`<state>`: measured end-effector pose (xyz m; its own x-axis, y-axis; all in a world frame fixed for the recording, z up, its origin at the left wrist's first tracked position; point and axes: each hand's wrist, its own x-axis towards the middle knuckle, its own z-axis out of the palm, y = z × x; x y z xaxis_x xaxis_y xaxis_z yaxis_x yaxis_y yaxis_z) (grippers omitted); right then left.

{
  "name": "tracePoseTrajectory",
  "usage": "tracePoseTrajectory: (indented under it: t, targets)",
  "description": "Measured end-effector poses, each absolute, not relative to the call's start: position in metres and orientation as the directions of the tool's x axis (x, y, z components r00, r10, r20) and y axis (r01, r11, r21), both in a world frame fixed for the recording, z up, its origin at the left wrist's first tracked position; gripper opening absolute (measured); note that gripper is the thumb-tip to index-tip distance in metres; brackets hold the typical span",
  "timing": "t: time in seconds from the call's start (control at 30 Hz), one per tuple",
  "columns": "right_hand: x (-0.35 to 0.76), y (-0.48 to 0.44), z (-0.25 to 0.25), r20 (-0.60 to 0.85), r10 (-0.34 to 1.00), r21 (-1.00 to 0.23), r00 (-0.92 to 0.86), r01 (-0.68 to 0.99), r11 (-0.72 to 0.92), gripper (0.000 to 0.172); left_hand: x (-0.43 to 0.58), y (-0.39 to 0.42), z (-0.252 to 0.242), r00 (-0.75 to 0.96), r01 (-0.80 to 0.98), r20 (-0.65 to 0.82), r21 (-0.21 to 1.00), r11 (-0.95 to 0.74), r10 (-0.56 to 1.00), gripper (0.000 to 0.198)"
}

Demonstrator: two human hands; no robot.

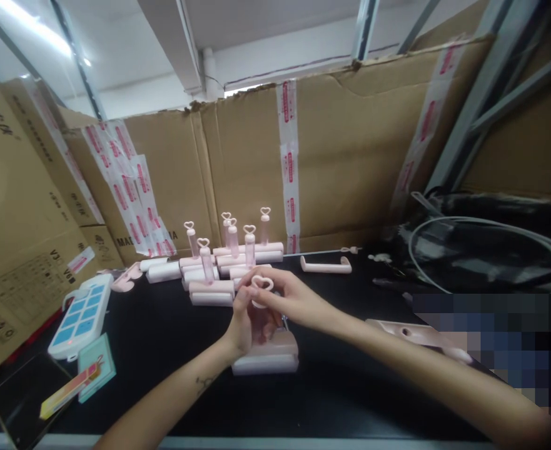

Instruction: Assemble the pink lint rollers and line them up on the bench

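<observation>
In front of me stands a pink-and-white block with a rounded top [266,359], and a pink tube rises from it, mostly hidden by my fingers. A heart-shaped loop [262,283] tops this tube. My left hand [241,322] is closed around the tube's left side. From the right, my right hand [287,294] wraps its fingers about the upper tube, with its thumb by the heart loop. Just behind are several similar blocks, one being the nearest pink block [212,294], with clear pink heart-topped tubes [206,265] standing upright on them.
A pink bracket-shaped piece [326,265] lies at the back right, and a long pink part [409,331] is beside my right forearm. On the left are a power strip [80,319], a phone [31,397] and a teal card [97,369]. Cardboard [242,162] walls the back.
</observation>
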<state>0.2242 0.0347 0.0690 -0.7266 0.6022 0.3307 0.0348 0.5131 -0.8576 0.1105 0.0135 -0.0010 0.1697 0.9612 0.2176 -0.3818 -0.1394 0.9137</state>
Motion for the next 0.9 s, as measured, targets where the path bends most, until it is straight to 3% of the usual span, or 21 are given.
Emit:
tracePoseTrajectory:
  t: [0.13, 0.2, 0.43, 0.53, 0.8, 0.9]
  targets:
    - [0.224, 0.037, 0.063, 0.113, 0.505, -0.919, -0.856, 0.102, 0.380, 0.053, 0.110, 0.012, 0.003, 0.194, -0.390, 0.165, 0.917, -0.078, 0.967, 0.077]
    - [0.225, 0.040, 0.064, 0.088, 0.443, -0.907, -0.892, 0.112, 0.406, 0.055, 0.111, 0.010, 0.007, 0.192, -0.377, 0.123, 0.925, -0.042, 0.974, 0.074]
    - [0.224, 0.043, 0.071, 0.224, 0.357, -0.703, -0.907, 0.104, 0.704, 0.036, 0.109, 0.003, 0.020, 0.254, -0.314, 0.012, 0.947, 0.070, 0.967, 0.055]
    - [0.222, 0.040, 0.072, 0.266, 0.355, -0.635, -0.896, 0.114, 0.764, 0.038, 0.106, 0.002, 0.019, 0.298, -0.333, 0.037, 0.940, 0.068, 0.954, 0.051]
    - [0.216, 0.034, 0.063, 0.360, 0.372, -0.648, -0.856, 0.058, 0.760, 0.034, 0.106, 0.007, 0.006, 0.321, -0.296, 0.104, 0.955, -0.005, 0.941, 0.054]
    - [0.219, 0.032, 0.061, 0.291, 0.444, -0.710, -0.847, 0.120, 0.694, 0.034, 0.104, 0.007, 0.008, 0.323, -0.247, 0.172, 0.965, -0.092, 0.931, 0.056]
